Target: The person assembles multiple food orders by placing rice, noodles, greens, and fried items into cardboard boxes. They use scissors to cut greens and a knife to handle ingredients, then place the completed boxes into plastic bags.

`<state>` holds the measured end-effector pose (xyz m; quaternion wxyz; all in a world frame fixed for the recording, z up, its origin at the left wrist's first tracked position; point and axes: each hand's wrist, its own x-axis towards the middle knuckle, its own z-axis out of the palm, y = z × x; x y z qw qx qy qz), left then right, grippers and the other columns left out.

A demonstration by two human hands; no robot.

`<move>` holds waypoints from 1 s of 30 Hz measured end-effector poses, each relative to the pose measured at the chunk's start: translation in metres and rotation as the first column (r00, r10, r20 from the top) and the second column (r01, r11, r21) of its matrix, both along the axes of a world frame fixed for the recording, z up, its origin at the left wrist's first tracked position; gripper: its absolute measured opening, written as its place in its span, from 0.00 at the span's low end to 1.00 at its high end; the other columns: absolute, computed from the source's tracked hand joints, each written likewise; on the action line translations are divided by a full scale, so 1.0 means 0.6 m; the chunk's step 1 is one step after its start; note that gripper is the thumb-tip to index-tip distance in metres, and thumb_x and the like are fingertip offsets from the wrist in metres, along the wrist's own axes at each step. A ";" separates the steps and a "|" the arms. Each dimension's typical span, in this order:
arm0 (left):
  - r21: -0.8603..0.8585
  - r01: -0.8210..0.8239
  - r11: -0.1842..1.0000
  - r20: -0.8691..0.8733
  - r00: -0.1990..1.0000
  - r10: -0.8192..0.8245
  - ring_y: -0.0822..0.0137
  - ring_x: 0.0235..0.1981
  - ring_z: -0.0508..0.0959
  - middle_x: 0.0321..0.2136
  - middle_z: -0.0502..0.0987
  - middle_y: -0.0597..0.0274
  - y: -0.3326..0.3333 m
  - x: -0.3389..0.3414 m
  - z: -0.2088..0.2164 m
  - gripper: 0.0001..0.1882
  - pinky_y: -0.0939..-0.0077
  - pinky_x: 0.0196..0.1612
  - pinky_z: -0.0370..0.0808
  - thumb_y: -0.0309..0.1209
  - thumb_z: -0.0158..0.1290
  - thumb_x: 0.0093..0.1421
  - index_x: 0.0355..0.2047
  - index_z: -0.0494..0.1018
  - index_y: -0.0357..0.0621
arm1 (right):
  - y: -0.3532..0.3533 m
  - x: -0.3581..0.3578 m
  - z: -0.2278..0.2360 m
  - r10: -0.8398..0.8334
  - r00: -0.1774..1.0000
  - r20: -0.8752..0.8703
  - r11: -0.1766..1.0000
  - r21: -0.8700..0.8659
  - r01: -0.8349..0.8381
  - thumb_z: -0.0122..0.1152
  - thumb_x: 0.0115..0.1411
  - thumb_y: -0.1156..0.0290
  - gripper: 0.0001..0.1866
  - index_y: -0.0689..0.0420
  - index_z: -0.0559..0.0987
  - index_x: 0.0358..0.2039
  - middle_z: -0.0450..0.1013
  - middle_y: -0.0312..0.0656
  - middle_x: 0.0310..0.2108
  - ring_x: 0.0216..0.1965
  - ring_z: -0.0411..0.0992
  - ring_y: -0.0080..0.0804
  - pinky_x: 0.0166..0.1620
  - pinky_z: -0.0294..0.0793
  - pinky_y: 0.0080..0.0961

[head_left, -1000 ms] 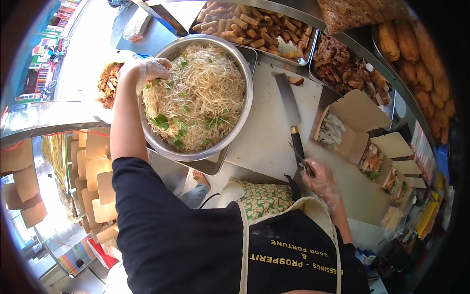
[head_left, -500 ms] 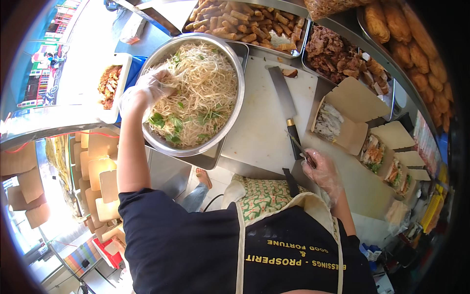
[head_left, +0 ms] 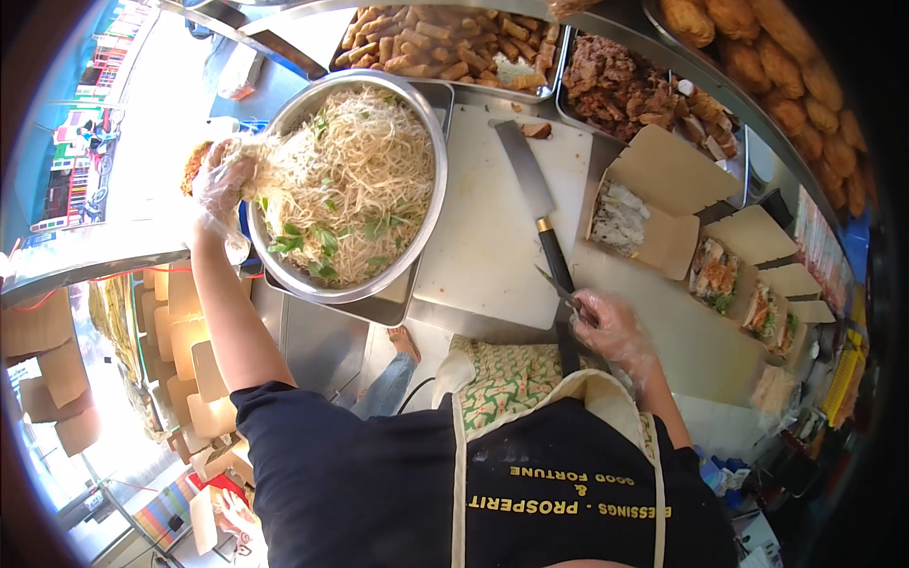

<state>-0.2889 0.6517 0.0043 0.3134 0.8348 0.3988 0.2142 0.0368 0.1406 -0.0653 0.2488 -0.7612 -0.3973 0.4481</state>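
Observation:
A steel bowl [head_left: 438, 204] holds pale bean sprouts [head_left: 365, 175] with green leaves among them. Over its left rim, my gloved left hand [head_left: 222, 180] is closed on a bunch of sprouts, with strands trailing back into the bowl. My right hand [head_left: 614, 329], also gloved, is closed around a thin, dark, pointed tool [head_left: 557, 289] that looks like scissors; its grip is partly hidden. Beside that hand, a black-handled cleaver [head_left: 525, 170] lies on the white cutting board [head_left: 473, 227]. An open cardboard box [head_left: 663, 237] with white noodles [head_left: 618, 218] stands to the right.
Several filled boxes [head_left: 720, 275] line the right side. Behind the board are trays of fried rolls [head_left: 426, 43] and browned meat [head_left: 620, 80], with long fried pieces [head_left: 795, 76] at far right. Left of the bowl sits crumbly orange-brown food [head_left: 194, 166]. Another person's hand [head_left: 235, 516] shows lower left.
My left hand has moved left, from inside the bowl to beyond its left rim, drawing sprouts along. My right hand stays near the cleaver's handle, tool still in it. The whole view has shifted slightly.

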 end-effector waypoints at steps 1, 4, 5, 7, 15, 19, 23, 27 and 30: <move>-0.007 -0.127 0.992 0.008 0.992 0.128 0.70 0.45 0.75 0.47 0.77 0.60 0.002 -0.003 0.001 0.26 0.73 0.50 0.73 0.35 0.62 0.55 0.53 0.72 0.45 | -0.007 0.004 0.000 0.008 1.000 0.003 1.000 -0.007 -0.008 0.60 0.51 0.72 0.14 0.60 0.76 0.39 0.70 0.42 0.26 0.28 0.71 0.35 0.35 0.72 0.30; -0.452 -0.107 0.886 0.327 0.904 0.276 0.67 0.47 0.76 0.46 0.77 0.59 -0.010 0.005 0.027 0.25 0.69 0.52 0.73 0.30 0.60 0.56 0.54 0.70 0.43 | -0.040 0.017 -0.007 -0.063 0.998 -0.022 0.998 -0.006 0.063 0.60 0.50 0.70 0.15 0.60 0.76 0.39 0.70 0.41 0.24 0.27 0.70 0.36 0.35 0.72 0.32; -0.454 -0.097 0.886 0.354 0.893 0.279 0.67 0.47 0.77 0.46 0.77 0.59 -0.024 0.013 0.044 0.22 0.70 0.51 0.75 0.31 0.57 0.60 0.55 0.69 0.42 | -0.057 0.019 -0.009 -0.101 0.993 -0.061 0.994 -0.045 0.098 0.60 0.50 0.70 0.15 0.60 0.76 0.39 0.70 0.41 0.24 0.27 0.70 0.36 0.35 0.71 0.33; -0.457 -0.031 0.889 0.446 0.857 0.259 0.67 0.47 0.77 0.46 0.77 0.59 -0.063 0.042 0.089 0.19 0.69 0.50 0.76 0.31 0.53 0.66 0.55 0.68 0.41 | -0.087 0.030 -0.016 -0.100 0.994 -0.031 0.995 -0.025 0.099 0.59 0.51 0.68 0.15 0.59 0.76 0.39 0.69 0.41 0.23 0.27 0.70 0.37 0.35 0.72 0.33; -0.461 0.388 0.798 0.685 0.727 0.042 0.56 0.55 0.73 0.54 0.73 0.51 -0.372 0.326 0.063 0.23 0.57 0.56 0.73 0.34 0.55 0.62 0.56 0.69 0.42 | -0.192 0.064 -0.033 -0.230 0.973 0.007 0.972 0.049 0.229 0.58 0.54 0.67 0.14 0.58 0.77 0.40 0.73 0.46 0.27 0.30 0.72 0.44 0.37 0.71 0.37; -0.023 0.425 0.905 0.305 0.865 -0.399 0.55 0.54 0.73 0.51 0.74 0.53 -0.541 0.511 -0.079 0.22 0.60 0.57 0.70 0.23 0.56 0.55 0.51 0.73 0.44 | -0.246 0.082 -0.033 -0.285 0.957 -0.052 0.958 0.026 0.287 0.58 0.55 0.69 0.14 0.57 0.77 0.42 0.73 0.45 0.27 0.29 0.72 0.43 0.37 0.72 0.35; -0.748 0.366 0.554 0.444 0.896 0.008 0.62 0.44 0.77 0.40 0.79 0.58 -0.660 0.627 -0.207 0.18 0.70 0.50 0.73 0.26 0.61 0.55 0.47 0.74 0.43 | -0.297 0.089 -0.035 -0.418 0.900 -0.122 0.903 0.050 0.426 0.59 0.55 0.70 0.13 0.58 0.77 0.41 0.73 0.44 0.26 0.28 0.71 0.39 0.36 0.72 0.33; -0.259 0.295 0.920 -0.175 0.922 -0.345 0.52 0.46 0.77 0.46 0.77 0.47 -0.712 0.673 -0.243 0.32 0.65 0.53 0.72 0.33 0.67 0.48 0.54 0.69 0.41 | -0.326 0.090 -0.055 -0.444 0.889 -0.110 0.885 0.101 0.454 0.61 0.56 0.71 0.12 0.59 0.76 0.40 0.73 0.42 0.25 0.26 0.71 0.36 0.34 0.71 0.32; -0.121 0.422 0.899 -0.391 0.812 -0.434 0.49 0.51 0.75 0.50 0.74 0.44 -0.742 0.691 -0.221 0.43 0.64 0.56 0.71 0.34 0.69 0.45 0.61 0.62 0.44 | -0.310 0.090 -0.075 -0.525 0.767 -0.368 0.791 0.120 0.599 0.62 0.60 0.64 0.15 0.59 0.76 0.42 0.73 0.40 0.24 0.25 0.71 0.31 0.31 0.70 0.28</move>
